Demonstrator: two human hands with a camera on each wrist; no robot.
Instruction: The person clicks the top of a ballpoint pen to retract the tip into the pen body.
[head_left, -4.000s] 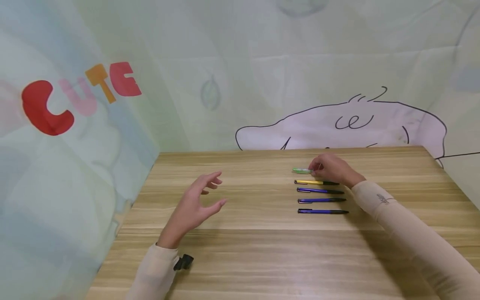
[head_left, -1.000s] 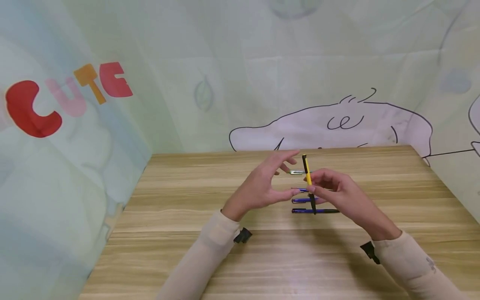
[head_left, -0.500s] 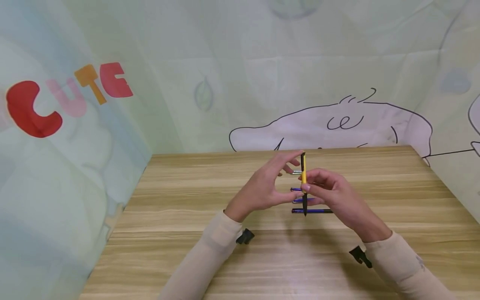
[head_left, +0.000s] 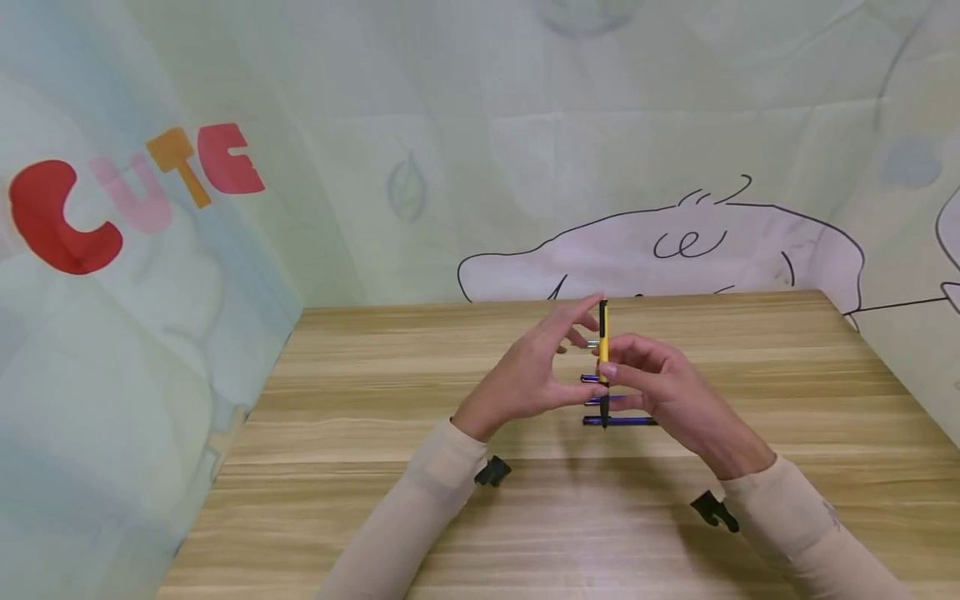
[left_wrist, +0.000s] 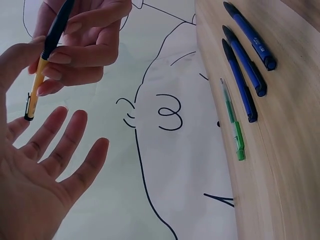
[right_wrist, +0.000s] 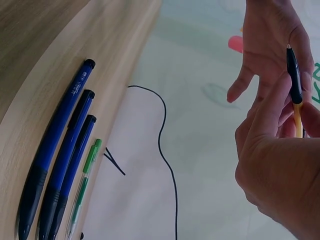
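Pale printed cloth (head_left: 420,100) walls in a wood-grained table (head_left: 420,492). Above that table, between both hands, is a yellow pen (head_left: 603,343) with dark ends. From the head its long axis runs straight up and down, clip end at the top, dark writing end toward the person; whether it stands truly upright or leans away, I cannot tell.

Nearest is the right hand (head_left: 678,400), whose thumb and fingers pinch the pen around its middle from the right side, so the grip crosses the long axis. On the other side is the left hand (head_left: 528,375), its index finger and thumb spread wide and bracketing the pen lengthwise: the index tip at the clip end, the thumb beside the dark grip lower down. Both tips seem to meet the pen, though how firmly is not clear. The other left fingers are parted and hold nothing.

Beyond the hands, a green pen (left_wrist: 234,125) and three blue pens (left_wrist: 250,35) lie on the table in a rough row, separate and partly hidden from the head by the hands. Farther out come beige sleeves (head_left: 420,508) and small black clips (head_left: 492,472) at the wrists.
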